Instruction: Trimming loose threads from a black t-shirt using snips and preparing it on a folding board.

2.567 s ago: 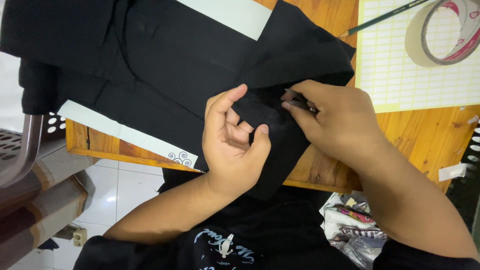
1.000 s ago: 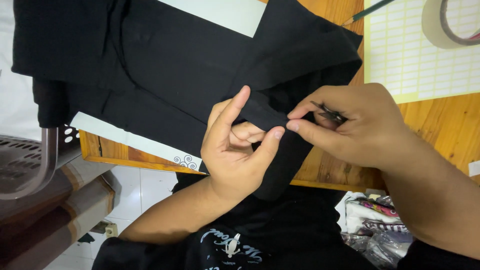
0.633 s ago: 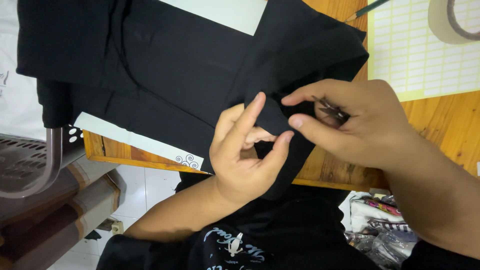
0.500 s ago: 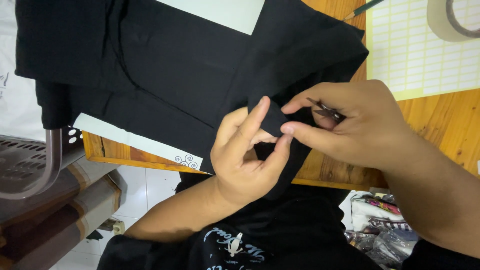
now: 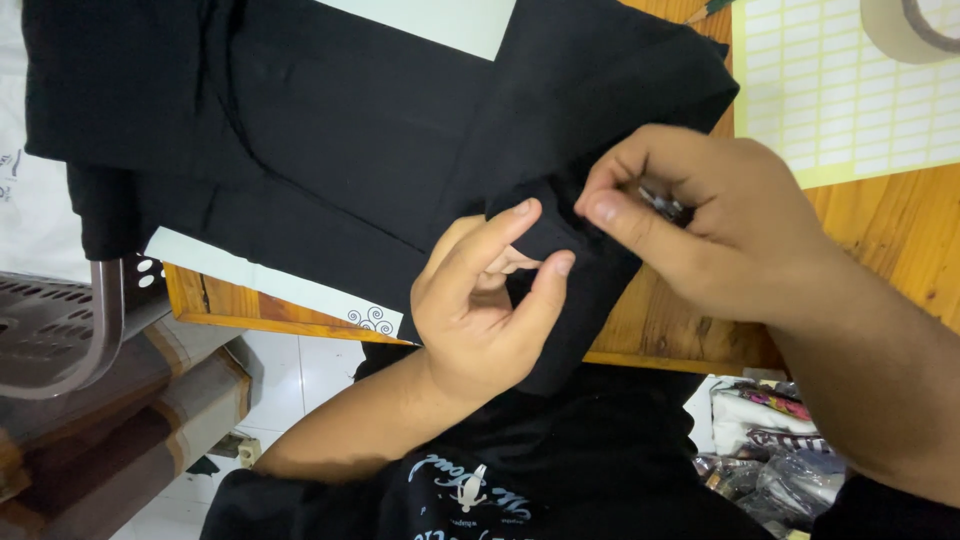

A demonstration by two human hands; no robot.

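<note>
Matt black cloth garment (image 5: 330, 150), soft and lightly creased, fills the upper left of the frame. Under it lies a table (image 5: 900, 230) of smooth, varnished orange wood. At upper right sit a pale paper sheet of labels (image 5: 840, 90) and a tape roll (image 5: 915, 25).

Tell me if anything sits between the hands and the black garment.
Nothing visible does. The left hand pinches a fold of the black garment directly; the right hand presses a small metal piece against it.
</note>
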